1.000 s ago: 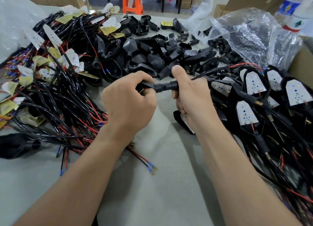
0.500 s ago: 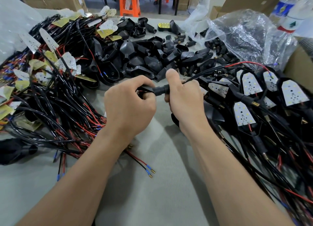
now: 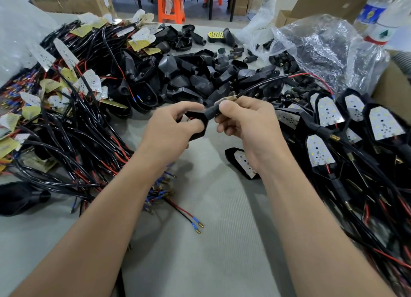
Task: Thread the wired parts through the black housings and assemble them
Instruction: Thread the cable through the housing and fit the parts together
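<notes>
Hands drawn slightly apart since half second ago; housing body now exposed, brass tip (image 3: 229,99) showing past right thumb. Left hand (image 3: 171,132) grips black housing (image 3: 196,124) by wide end, above worktop (image 3: 200,241) centre. Right hand (image 3: 249,127) pinches housing's stem; black wire (image 3: 262,84) runs from brass tip toward far right. Loose housings (image 3: 189,78) heaped far centre, wired parts (image 3: 66,123) left, assembled units (image 3: 329,110) right.
</notes>
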Demonstrator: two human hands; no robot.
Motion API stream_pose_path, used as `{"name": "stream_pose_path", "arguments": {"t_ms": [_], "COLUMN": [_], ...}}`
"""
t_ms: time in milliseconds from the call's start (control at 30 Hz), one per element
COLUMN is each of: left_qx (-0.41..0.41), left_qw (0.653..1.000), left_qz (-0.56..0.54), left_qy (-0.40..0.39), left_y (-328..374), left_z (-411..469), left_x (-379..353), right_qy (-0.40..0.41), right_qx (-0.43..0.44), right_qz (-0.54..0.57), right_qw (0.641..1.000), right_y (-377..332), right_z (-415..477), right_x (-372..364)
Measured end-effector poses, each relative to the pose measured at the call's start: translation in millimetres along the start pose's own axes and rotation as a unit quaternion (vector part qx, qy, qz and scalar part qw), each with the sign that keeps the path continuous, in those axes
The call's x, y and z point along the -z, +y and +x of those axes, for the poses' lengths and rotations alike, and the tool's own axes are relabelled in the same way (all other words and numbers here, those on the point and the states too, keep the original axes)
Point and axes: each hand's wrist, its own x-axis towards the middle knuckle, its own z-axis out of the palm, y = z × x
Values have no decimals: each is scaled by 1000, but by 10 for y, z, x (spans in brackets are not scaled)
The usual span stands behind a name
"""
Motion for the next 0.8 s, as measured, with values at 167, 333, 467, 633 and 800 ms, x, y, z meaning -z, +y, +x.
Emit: {"name": "stream_pose_path", "arguments": {"t_ms": [167, 333, 467, 633, 800], "left_qx": [-21, -33, 7, -29, -60], "left_qw": [988, 991, 986, 993, 991], "left_qz": [-152, -126, -153, -116, -23], "left_qy": [-11, -26, -68, -5, 118], "left_y": [15, -7, -8, -36, -84], "left_z": [1, 0, -1, 34, 65], "left_x": [62, 86, 55, 23, 46], "right_qy": [43, 3, -2, 64, 129], "right_qx": [0, -19, -18, 19, 44], "right_qz": [21, 10, 16, -10, -24], "right_qw": [999, 1000, 1000, 998, 990], "right_y": [16, 53, 41, 26, 40], "right_z": [-5, -19, -25, 0, 10], "right_x": [-38, -62, -29, -39, -39]}}
